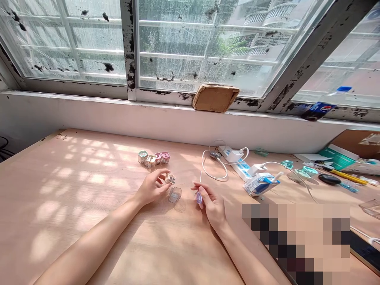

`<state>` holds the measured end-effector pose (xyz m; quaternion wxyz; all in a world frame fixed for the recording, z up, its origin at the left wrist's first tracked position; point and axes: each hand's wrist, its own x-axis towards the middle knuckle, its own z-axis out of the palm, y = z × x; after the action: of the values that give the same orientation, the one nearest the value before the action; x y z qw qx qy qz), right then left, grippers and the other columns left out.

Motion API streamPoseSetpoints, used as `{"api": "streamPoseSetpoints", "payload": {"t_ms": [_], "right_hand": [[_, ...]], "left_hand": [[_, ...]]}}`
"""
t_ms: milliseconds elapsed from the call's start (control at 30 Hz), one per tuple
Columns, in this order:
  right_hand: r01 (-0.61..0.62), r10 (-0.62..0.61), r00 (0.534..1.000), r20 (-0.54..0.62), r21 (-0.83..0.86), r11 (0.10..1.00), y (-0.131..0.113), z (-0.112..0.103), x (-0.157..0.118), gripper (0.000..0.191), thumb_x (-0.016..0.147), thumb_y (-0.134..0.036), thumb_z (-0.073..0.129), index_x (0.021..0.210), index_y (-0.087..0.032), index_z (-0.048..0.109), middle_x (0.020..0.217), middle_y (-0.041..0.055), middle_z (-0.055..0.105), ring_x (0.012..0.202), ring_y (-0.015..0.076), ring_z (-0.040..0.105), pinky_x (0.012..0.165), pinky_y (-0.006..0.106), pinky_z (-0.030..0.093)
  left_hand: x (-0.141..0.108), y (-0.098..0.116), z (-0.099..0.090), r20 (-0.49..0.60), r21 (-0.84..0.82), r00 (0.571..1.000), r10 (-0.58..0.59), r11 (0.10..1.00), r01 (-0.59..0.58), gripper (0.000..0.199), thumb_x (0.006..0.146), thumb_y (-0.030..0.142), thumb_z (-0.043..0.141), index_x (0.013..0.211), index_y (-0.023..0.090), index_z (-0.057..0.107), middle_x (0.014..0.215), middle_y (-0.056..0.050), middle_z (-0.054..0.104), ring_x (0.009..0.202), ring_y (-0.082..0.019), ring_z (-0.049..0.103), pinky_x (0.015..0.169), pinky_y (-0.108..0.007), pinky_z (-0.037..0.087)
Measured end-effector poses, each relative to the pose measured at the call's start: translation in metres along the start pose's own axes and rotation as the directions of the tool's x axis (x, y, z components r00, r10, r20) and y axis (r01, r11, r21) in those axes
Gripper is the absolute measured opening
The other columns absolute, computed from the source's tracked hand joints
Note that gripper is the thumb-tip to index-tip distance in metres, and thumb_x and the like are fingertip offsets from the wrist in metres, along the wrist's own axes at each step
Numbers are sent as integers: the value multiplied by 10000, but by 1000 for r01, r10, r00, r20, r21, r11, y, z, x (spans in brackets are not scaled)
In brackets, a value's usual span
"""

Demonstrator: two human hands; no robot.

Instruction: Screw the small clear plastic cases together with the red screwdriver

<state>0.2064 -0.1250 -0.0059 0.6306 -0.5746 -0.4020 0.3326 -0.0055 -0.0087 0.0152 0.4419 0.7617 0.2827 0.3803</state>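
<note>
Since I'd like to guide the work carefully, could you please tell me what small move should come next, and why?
Probably bring the screwdriver-like tool to the small piece: the right hand holds the tool with its thin shaft free, while the left hand grips the piece between thumb and fingers.
</note>
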Motion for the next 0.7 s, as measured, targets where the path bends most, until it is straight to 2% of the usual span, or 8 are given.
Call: {"api": "streamPoseSetpoints", "payload": {"t_ms": [67,167,300,400,533,700], "right_hand": [[-11,10,1000,13,25,1000,-2,-2,0,373,854,-517,627,1021,-194,711,934,92,724,522,114,494,463,278,432],[10,-11,1000,24,24,1000,-2,-4,2,260,776,-408,678,946,-211,678,935,93,733,679,178,616,521,279,482],[84,-84,996,13,5,996,2,-1,4,318,715,-383,777,956,-223,644,909,81,728,813,220,674,678,329,558],[109,-109,993,-54,0,994,1,2,4,366,767,-488,786,968,-219,639,898,79,718,805,217,675,708,347,564],[130,-135,982,-130,-48,990,-2,3,2,481,843,-659,670,971,-195,674,852,88,703,708,212,645,648,363,555],[192,-234,960,-155,-246,950,-4,0,-2,434,900,-614,613,977,-199,712,722,39,628,636,189,581,645,344,522]], "left_hand": [[0,-1,0,-8,15,1000,4,1000,-4,377,831,293,701,1188,192,631,968,-68,715,838,-173,687,605,-235,563],[0,-1,-1,-28,42,999,23,999,-22,363,836,294,702,1179,199,634,1015,-69,703,832,-161,679,611,-231,558],[0,-2,-1,-37,51,998,41,998,-39,344,841,300,699,1167,210,635,1049,-62,686,843,-156,670,622,-230,554],[0,-2,0,-41,45,999,29,999,-27,363,847,311,700,1187,210,624,1011,-56,691,833,-157,670,636,-238,554],[-1,-2,0,-63,79,997,55,996,-50,400,856,347,704,1220,214,602,958,-43,703,813,-159,663,669,-258,553],[-2,-6,-1,-65,149,988,138,981,-127,371,870,352,700,1203,230,591,955,-23,703,780,-145,649,728,-282,540]]}}
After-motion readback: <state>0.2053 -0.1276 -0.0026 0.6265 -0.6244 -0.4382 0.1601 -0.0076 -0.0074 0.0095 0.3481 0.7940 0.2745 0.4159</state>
